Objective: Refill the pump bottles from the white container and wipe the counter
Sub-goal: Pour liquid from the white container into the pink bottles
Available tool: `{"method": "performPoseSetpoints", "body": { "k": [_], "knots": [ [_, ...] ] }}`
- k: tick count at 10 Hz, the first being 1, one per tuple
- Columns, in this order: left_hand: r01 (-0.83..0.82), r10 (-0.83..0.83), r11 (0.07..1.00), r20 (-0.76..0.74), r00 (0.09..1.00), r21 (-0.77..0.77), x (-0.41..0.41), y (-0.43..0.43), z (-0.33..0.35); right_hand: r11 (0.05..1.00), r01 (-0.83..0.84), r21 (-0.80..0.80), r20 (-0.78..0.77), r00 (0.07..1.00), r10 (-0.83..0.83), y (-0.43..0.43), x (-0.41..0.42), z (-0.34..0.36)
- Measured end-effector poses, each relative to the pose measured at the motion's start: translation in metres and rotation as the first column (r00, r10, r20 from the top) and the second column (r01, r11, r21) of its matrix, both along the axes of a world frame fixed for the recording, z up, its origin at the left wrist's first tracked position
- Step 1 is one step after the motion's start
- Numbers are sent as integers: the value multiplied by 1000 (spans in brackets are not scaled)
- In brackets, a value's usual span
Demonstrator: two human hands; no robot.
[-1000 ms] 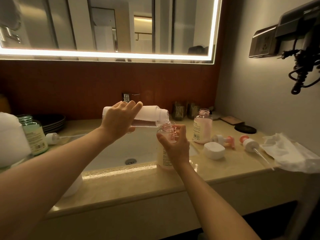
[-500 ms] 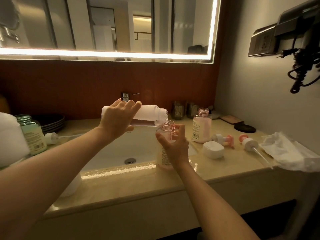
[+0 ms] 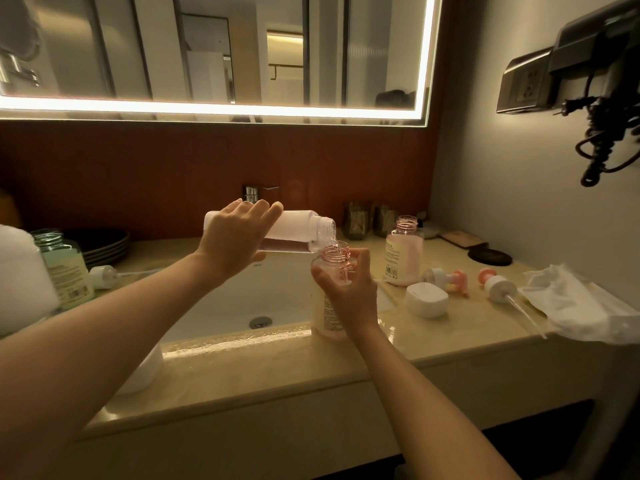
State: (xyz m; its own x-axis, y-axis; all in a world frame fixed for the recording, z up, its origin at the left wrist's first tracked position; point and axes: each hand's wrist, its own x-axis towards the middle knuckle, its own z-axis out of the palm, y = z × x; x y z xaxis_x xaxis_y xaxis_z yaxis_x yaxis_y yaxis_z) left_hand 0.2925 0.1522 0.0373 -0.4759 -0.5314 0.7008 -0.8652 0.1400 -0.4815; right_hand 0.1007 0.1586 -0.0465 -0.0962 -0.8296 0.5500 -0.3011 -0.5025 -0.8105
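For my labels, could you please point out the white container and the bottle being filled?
white container (image 3: 298,226): head view, on its side wall.
bottle being filled (image 3: 335,253): head view, on its threaded neck.

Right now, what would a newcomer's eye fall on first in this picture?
The left hand tips the white container sideways above the sink, pouring liquid into the open pink bottle that the right hand holds. To the right, loose pump heads lie on the counter beside a second open bottle.

left hand (image 3: 239,239) and right hand (image 3: 350,295) curled gripping, forearms extended.
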Motion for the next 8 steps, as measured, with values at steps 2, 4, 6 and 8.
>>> {"method": "performPoseSetpoints", "body": {
  "k": [2, 4, 6, 8],
  "knots": [
    [-19, 18, 1000, 16, 1000, 14, 1, 1, 2, 1000, 8, 1, -10, 1000, -8, 1, 1, 0],
    [-30, 30, 999, 24, 999, 19, 1, 1, 3, 1000, 17, -8, -13, 1000, -17, 0, 0, -1],
    [-25, 25, 1000, 31, 999, 6, 1, 0, 4, 1000, 23, -19, -18, 1000, -23, 2, 0, 1],
    [-28, 27, 999, 26, 999, 25, 4, -3, 3, 1000, 19, -17, -17, 1000, -19, 2, -1, 1]
  ]
}}
